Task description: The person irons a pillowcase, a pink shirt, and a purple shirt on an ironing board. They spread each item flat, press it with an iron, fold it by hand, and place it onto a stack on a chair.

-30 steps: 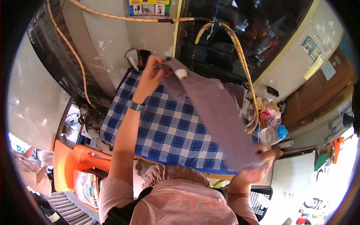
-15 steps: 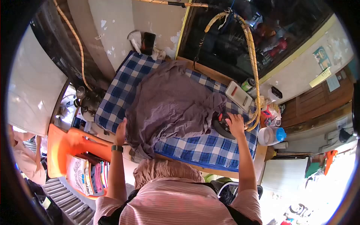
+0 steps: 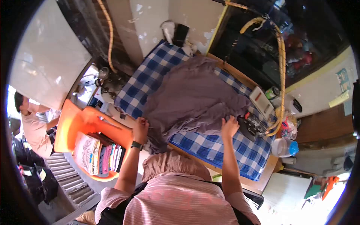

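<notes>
A wrinkled grey-purple cloth garment (image 3: 195, 93) lies spread over a blue-and-white checked cover (image 3: 234, 153) on the table. At its left edge, my left hand (image 3: 140, 130), with a dark watch on the wrist, has its fingers curled in on the fabric. My right hand (image 3: 229, 126) pinches the garment's lower right edge between thumb and fingers. Just right of that hand stands a dark iron (image 3: 250, 126) with a red part on top, resting on the checked cover. A thick yellow cord (image 3: 282, 75) loops down beside the iron.
Behind the iron are a white tray (image 3: 261, 102), a green can (image 3: 272, 92) and a blue-lidded container (image 3: 288, 147). An orange chair (image 3: 69, 127) with folded clothes (image 3: 100, 153) stands at left. Another person (image 3: 35, 127) is at far left. A phone (image 3: 181, 34) lies at the back.
My right hand has left the iron and moved left onto the garment's edge. My left hand has curled its fingers at the other side. The view has shifted, and the garment looks flatter.
</notes>
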Demonstrator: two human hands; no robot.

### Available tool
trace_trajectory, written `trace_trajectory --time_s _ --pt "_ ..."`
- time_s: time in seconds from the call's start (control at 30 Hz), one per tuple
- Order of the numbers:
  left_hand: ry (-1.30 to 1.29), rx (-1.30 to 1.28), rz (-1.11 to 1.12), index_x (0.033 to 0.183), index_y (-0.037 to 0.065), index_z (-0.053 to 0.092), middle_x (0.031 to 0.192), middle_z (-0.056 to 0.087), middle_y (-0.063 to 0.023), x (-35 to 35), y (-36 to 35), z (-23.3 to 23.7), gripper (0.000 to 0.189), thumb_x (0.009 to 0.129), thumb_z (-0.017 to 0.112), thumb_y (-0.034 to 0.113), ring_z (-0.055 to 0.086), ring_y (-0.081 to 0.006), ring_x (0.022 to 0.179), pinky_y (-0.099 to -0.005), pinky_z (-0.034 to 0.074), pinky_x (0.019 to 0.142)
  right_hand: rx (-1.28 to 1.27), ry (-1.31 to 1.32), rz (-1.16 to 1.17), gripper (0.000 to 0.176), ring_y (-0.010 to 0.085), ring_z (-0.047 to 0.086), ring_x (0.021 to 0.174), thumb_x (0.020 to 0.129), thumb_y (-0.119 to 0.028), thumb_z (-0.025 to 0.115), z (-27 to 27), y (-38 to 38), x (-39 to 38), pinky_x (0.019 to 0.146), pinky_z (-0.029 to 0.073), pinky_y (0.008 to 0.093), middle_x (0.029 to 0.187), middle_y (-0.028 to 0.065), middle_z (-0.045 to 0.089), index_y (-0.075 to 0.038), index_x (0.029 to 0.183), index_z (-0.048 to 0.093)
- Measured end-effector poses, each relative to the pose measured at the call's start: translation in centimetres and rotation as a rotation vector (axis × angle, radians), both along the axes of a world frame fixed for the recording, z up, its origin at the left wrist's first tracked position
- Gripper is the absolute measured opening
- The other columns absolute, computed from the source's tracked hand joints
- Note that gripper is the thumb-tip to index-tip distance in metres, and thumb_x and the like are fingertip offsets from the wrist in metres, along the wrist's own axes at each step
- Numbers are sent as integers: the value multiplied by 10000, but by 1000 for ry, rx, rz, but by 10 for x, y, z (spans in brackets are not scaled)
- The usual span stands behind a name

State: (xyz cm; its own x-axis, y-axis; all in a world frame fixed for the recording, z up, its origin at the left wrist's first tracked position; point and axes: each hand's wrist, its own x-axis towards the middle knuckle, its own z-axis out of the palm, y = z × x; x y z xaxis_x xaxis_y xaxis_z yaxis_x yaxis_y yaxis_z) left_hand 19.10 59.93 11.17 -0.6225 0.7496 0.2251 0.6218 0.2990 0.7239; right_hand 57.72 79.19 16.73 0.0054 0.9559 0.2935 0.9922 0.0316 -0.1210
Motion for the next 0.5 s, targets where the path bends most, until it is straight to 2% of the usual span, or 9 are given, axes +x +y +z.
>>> trace_trajectory --time_s 0.07,0.13,0.2,0.23,0.27,0.33,0.37,0.4,0.5 --pt "-13 -78 30 892 13 555 774 617 -152 4 -4 13 201 823 662 169 623 -332 712 -412 482 625 -334 361 -55 317 275 611 943 861 -275 644 3 3 15 805 455 339 985 117 653 -39 1068 597" --pt "-50 -151 40 880 5 559 774 631 -162 3 -5 16 224 817 668 190 628 -341 712 -424 482 620 -223 754 -32 285 245 624 912 913 -251 576 18 -8 42 794 469 342 961 82 657 -41 1106 590" --pt "35 -165 7 855 1 568 763 642 -187 -1 -5 8 239 793 665 210 631 -360 730 -452 477 617 -146 1798 -58 236 159 600 860 941 -249 537 22 -30 78 751 466 342 881 29 636 -62 1072 596" --pt "40 -224 7 840 4 571 753 638 -192 1 -3 12 226 781 656 205 629 -370 728 -463 476 618 -111 1967 -115 151 86 534 748 917 -206 591 59 -46 76 642 435 283 797 2 588 -79 999 588" --pt "44 -281 -7 826 7 573 743 633 -196 1 -3 16 214 769 646 200 626 -381 725 -474 476 618 -66 1952 -138 151 86 534 748 917 -206 591 43 -55 101 642 435 283 797 2 588 -79 999 588" --pt "127 -316 -31 788 20 554 690 615 -189 -3 -2 10 220 763 616 229 621 -398 695 -485 486 600 -120 1048 -5 104 31 453 657 891 -147 632 2 -84 158 548 362 220 710 -21 537 -83 930 559" --pt "228 -331 -34 793 29 550 685 619 -184 -14 -4 -6 218 765 611 236 625 -393 680 -486 489 586 -122 985 -22 177 45 419 575 821 -143 719 7 -97 158 495 334 223 628 -38 465 -85 867 558" --pt "313 -332 -23 805 42 545 693 626 -177 -26 -7 -16 214 766 613 241 630 -385 666 -483 493 584 -99 976 -58 177 45 419 575 821 -143 719 5 -108 160 495 334 223 628 -38 465 -85 867 558" --pt "123 -177 23 846 34 552 679 612 -162 -41 -5 1 183 776 629 184 622 -331 627 -411 490 575 -229 785 -67 228 53 386 540 827 -201 728 -8 -127 156 477 331 234 580 -25 416 -72 816 540"
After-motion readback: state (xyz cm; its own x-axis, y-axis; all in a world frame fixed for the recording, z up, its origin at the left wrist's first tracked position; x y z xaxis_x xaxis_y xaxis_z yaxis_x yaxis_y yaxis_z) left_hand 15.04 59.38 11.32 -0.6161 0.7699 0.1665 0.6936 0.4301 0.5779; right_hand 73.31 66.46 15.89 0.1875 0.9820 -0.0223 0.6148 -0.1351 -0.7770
